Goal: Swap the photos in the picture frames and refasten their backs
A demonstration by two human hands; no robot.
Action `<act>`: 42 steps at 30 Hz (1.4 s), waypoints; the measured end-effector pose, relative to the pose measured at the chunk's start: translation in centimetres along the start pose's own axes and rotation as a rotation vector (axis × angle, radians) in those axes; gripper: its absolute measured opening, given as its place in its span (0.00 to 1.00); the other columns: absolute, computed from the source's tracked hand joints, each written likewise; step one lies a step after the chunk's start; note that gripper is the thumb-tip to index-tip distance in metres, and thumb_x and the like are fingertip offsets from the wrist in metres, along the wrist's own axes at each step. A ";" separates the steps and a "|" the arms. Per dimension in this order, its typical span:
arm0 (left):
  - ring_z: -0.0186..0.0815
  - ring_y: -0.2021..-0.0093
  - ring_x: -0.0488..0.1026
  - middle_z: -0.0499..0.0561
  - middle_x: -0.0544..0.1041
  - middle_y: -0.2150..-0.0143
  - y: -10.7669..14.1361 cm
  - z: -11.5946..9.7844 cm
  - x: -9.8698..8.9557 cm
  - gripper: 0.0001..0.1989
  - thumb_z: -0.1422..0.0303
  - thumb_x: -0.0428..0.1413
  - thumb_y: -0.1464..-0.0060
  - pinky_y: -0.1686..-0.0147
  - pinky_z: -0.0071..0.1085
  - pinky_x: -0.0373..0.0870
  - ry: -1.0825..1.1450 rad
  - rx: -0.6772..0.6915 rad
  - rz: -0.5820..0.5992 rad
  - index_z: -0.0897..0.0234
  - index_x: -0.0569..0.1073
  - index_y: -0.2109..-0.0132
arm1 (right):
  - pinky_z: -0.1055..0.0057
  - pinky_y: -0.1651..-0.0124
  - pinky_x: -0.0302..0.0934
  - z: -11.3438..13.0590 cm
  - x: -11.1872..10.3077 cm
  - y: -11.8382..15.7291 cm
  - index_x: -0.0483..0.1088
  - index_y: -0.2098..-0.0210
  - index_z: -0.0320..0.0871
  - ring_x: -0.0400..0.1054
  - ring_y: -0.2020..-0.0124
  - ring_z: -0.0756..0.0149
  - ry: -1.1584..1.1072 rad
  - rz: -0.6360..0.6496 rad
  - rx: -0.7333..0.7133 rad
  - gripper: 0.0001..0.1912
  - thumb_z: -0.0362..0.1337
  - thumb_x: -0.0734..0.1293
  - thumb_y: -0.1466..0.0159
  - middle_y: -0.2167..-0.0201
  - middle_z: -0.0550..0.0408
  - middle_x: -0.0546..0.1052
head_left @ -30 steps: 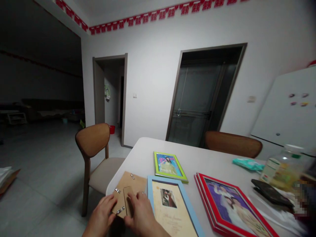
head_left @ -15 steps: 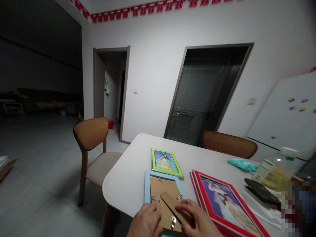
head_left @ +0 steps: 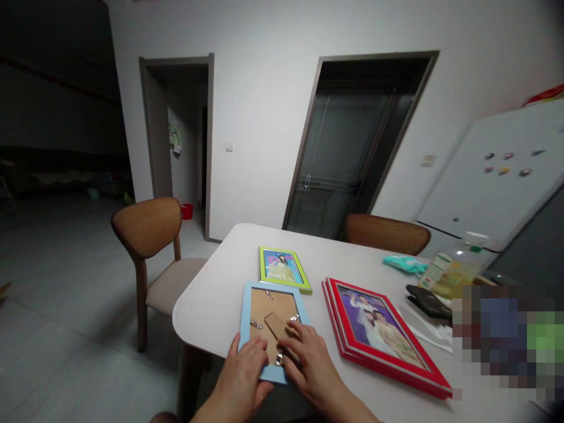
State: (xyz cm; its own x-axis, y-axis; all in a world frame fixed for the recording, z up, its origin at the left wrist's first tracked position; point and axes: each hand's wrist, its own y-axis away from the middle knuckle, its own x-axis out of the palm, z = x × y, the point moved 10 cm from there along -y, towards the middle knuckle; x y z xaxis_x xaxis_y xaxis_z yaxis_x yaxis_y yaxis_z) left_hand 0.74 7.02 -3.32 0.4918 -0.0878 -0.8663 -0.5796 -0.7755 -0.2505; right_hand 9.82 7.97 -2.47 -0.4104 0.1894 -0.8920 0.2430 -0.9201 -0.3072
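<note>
A light-blue picture frame (head_left: 245,308) lies face down near the table's front edge. Its brown backing board (head_left: 282,301) faces up, with small metal clips around the sides and a stand leg (head_left: 274,322) lying nearly flat. My left hand (head_left: 244,367) grips the frame's lower left corner, fingers on top and thumb at the near edge. My right hand (head_left: 311,355) rests over the lower right side, fingers bent and apart, touching the backing close to the bottom clip (head_left: 279,358). Its fingers partly cover the stand leg.
A green picture frame (head_left: 284,269) lies just beyond. To the right are stacked red picture frames (head_left: 383,335), a dark phone-like object (head_left: 429,301), a teal packet (head_left: 404,264) and a clear bottle (head_left: 458,264). Wooden chairs (head_left: 147,229) stand around the white table (head_left: 207,299).
The stand leg, raised earlier under my right fingers, now lies almost flat. My right hand has loosened from it. The view has tilted down, showing more of the blue frame's lower edge.
</note>
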 end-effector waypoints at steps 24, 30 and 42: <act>0.40 0.48 0.60 0.54 0.68 0.50 0.3 0.9 -0.8 0.13 0.77 0.54 0.61 0.46 0.49 0.47 0.085 -0.038 -0.006 0.63 0.67 0.64 | 0.67 0.56 0.53 -3.1 -1.3 -2.0 0.66 0.60 0.43 0.58 0.59 0.63 0.008 -0.008 0.084 0.15 0.37 0.54 0.42 0.61 0.48 0.66; 0.41 0.48 0.60 0.56 0.67 0.49 0.1 1.0 -0.4 0.14 0.77 0.53 0.61 0.47 0.51 0.47 0.041 -0.020 0.000 0.62 0.66 0.63 | 0.72 0.59 0.53 -4.8 -0.6 -3.6 0.68 0.73 0.40 0.60 0.65 0.67 0.089 0.041 0.138 0.13 0.33 0.53 0.43 0.67 0.51 0.65; 0.39 0.48 0.60 0.54 0.67 0.50 0.6 1.1 -0.7 0.16 0.78 0.54 0.61 0.46 0.48 0.45 0.118 -0.033 -0.023 0.63 0.66 0.61 | 0.72 0.59 0.51 1.7 0.9 -4.9 0.70 0.63 0.47 0.59 0.61 0.66 -0.002 0.013 -0.058 0.14 0.38 0.54 0.41 0.65 0.53 0.69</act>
State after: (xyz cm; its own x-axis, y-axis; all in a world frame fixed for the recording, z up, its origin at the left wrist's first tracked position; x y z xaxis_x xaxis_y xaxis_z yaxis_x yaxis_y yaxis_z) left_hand -0.73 7.31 -3.34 0.5788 -0.1414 -0.8031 -0.5465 -0.7982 -0.2534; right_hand 6.79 12.09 -1.18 -0.4090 0.1767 -0.8953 0.2984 -0.9012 -0.3142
